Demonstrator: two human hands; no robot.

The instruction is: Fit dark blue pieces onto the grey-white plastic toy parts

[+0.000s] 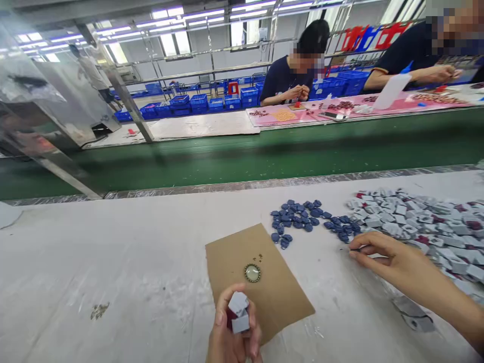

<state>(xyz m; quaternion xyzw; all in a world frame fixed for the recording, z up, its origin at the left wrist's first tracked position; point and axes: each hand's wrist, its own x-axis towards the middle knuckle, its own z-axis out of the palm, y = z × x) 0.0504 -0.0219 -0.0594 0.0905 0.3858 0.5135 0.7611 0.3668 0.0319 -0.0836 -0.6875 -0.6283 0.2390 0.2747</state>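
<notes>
My left hand (pixel 234 333) is closed around a light grey, block-shaped piece (pixel 239 310) with a dark red part at its side. It is over the lower edge of a brown cardboard sheet (pixel 280 300). On that sheet rest a round glassy cabochon in a beaded, dark metal rim (pixel 252 273) and several tiny brassy bits (pixel 260 258). My right hand (pixel 385 254) has thumb and forefinger pinched together at the left edge of the grey pile; something small and dark shows at the fingertips, too little to name. Small dark blue pieces (pixel 342 227) lie just beyond those fingertips.
A heap of grey and dark red pieces (pixel 427 227) covers the table's right side. More blue pieces (pixel 297 216) lie behind the cardboard. A clear bag (pixel 414 315) is under my right forearm. Beyond a green conveyor belt (pixel 227 156), two people work at a pink-covered bench (pixel 313 118).
</notes>
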